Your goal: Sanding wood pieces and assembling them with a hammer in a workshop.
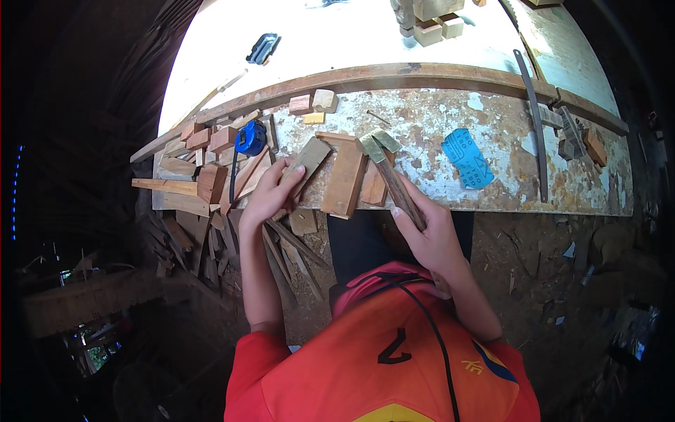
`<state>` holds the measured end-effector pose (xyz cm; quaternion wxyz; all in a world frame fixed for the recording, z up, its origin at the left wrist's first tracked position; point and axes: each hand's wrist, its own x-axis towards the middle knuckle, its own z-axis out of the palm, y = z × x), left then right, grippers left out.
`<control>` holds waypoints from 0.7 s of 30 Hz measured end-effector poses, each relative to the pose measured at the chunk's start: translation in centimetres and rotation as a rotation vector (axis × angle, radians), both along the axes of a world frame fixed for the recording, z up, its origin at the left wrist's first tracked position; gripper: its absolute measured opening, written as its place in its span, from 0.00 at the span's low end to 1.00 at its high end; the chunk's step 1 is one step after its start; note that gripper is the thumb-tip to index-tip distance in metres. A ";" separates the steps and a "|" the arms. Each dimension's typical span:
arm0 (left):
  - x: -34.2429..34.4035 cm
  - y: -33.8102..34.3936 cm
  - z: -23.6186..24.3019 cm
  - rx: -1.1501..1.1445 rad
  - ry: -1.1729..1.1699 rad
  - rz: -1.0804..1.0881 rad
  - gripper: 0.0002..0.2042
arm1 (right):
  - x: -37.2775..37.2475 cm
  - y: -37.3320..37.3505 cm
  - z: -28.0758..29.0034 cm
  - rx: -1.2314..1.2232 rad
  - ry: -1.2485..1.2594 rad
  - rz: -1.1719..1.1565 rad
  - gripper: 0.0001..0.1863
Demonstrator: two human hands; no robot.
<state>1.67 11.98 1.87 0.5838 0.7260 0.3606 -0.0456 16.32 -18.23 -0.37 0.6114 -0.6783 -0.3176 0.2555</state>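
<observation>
My left hand [271, 193] grips a flat grey-brown wooden block [313, 156], thumb on top, at the near edge of the workbench. In my right hand [430, 232] is a hammer [390, 172], fingers wrapped round its dark wooden handle. Its brass-coloured metal head points away from me, over the far end of the wood pieces. Between my hands lies a reddish-brown wooden block [346, 181], reaching the bench's front edge. Just right of it, a second wooden piece [374, 187] is partly covered by the hammer.
A blue tape measure [250, 138] sits among stacked offcuts [200, 139] on the left. Blue sandpaper [467, 160] lies to the right, a nail [378, 117] beyond the hammer. A long wooden rail [408, 76] crosses the bench, with a dark metal strip [534, 126] over it.
</observation>
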 end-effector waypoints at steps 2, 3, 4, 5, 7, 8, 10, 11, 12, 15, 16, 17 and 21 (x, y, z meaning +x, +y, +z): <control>-0.2 -1.0 -0.3 0.223 0.008 0.035 0.21 | -0.3 -0.4 0.0 -0.008 -0.008 0.000 0.30; -0.4 -1.4 -0.5 0.222 0.007 0.037 0.21 | -0.4 -0.6 0.0 -0.013 -0.016 0.000 0.31; -0.5 -1.9 -0.9 0.377 -0.054 0.003 0.22 | -0.5 -0.6 0.0 -0.014 -0.017 0.001 0.31; -0.6 -2.3 -1.1 0.530 -0.114 -0.028 0.23 | -0.7 -0.4 -0.1 0.012 -0.059 -0.016 0.30; -0.7 -3.1 -0.9 0.565 -0.032 -0.020 0.19 | -0.7 -0.3 -0.1 0.035 -0.101 -0.030 0.30; -0.7 -3.4 -1.0 0.603 -0.014 -0.008 0.19 | -0.5 -0.4 0.0 0.010 -0.072 -0.012 0.31; -0.8 -3.9 -1.0 0.643 0.005 0.006 0.20 | -0.3 -0.7 -0.1 -0.013 -0.044 0.008 0.31; -0.8 -4.2 -1.0 0.655 -0.049 0.025 0.20 | -0.3 -0.8 -0.2 -0.013 -0.038 0.012 0.31; -0.8 -4.3 -1.0 0.666 -0.103 0.043 0.20 | -0.3 -0.9 -0.3 -0.013 -0.031 0.017 0.31; -1.0 -4.1 -2.3 0.906 -0.268 0.018 0.24 | -0.4 -1.3 -0.1 0.013 -0.066 0.011 0.32; -1.0 -4.1 -2.7 0.908 -0.268 0.020 0.24 | -0.5 -1.4 0.0 0.015 -0.067 0.013 0.32; -0.8 -4.1 -3.1 1.005 -0.312 0.009 0.24 | -0.6 -1.4 0.1 0.015 -0.073 0.006 0.32; -0.5 -4.1 -3.8 1.208 -0.384 -0.013 0.26 | -0.7 -1.6 -0.5 0.037 -0.069 -0.009 0.31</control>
